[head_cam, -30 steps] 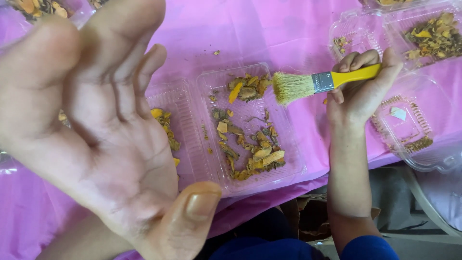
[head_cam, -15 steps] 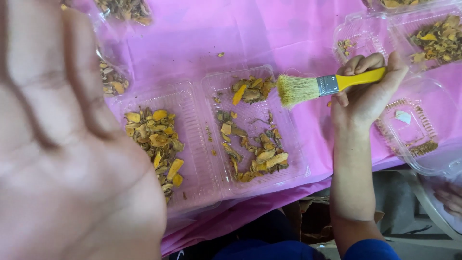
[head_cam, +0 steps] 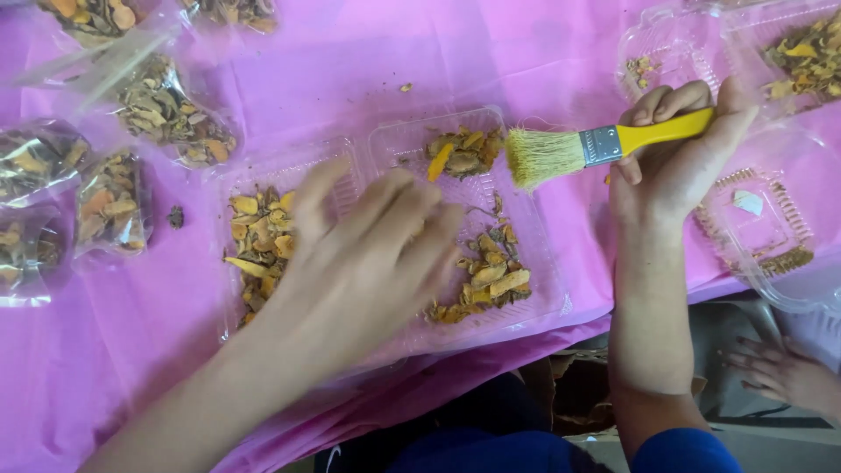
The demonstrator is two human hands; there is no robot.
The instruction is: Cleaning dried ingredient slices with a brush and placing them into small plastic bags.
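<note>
My right hand [head_cam: 674, 158] grips a yellow-handled brush [head_cam: 596, 144], its pale bristles held just above the right half of an open clear plastic clamshell tray [head_cam: 534, 263]. Dried orange-yellow slices [head_cam: 482, 280] lie in both halves of that tray. My left hand [head_cam: 368, 254] hovers palm down over the tray's middle, fingers spread, holding nothing; it covers part of the left half, where more slices [head_cam: 254, 236] show.
A pink cloth [head_cam: 333, 70] covers the table. Clear bags of dried slices [head_cam: 166, 114] lie at the left. More clear trays [head_cam: 771, 219] sit at the right, one with slices [head_cam: 806, 61]. Another person's hand [head_cam: 780, 372] shows at the lower right, below the table edge.
My left hand, raised palm-up close to the camera before, has dropped and turned palm down over the tray. The brush hand has stayed almost still.
</note>
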